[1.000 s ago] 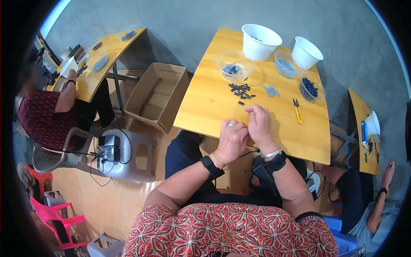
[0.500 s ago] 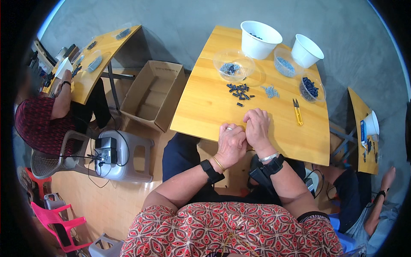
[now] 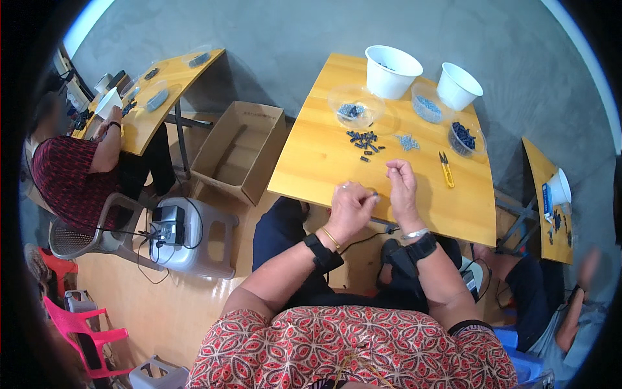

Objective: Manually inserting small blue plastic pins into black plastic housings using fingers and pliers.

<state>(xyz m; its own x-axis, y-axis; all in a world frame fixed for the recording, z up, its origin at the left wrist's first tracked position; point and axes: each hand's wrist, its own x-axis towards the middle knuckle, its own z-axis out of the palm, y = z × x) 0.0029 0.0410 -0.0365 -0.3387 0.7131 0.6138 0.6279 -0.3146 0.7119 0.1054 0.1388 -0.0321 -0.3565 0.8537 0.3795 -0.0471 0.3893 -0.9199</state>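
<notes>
- Left hand (image 3: 348,207): above the near edge of the yellow wooden table (image 3: 304,162); thumb and forefinger pressed together at their tips, pinching a small dark piece (image 3: 375,194); the remaining fingers curl toward the palm.
- Right hand (image 3: 403,194): beside the left and apart from it; fingers bent and close together, their tips near the thumb; whether they grip anything cannot be told.
- Loose dark pieces (image 3: 364,139): scattered in a cluster beyond the hands, the nearest lying apart from the fingertips.
- Silvery pieces (image 3: 407,142): a small heap to the right of the cluster.
- Yellow-handled snips (image 3: 447,170): flat on the table, right of the right hand, untouched.
- Clear bowl (image 3: 337,97): behind the cluster, with dark and silvery contents mixed.
- Clear tub (image 3: 480,144): near the table's right edge, filled with dark pieces.
- White tubs: two, at the far end, the larger (image 3: 391,81) on the left.
</notes>
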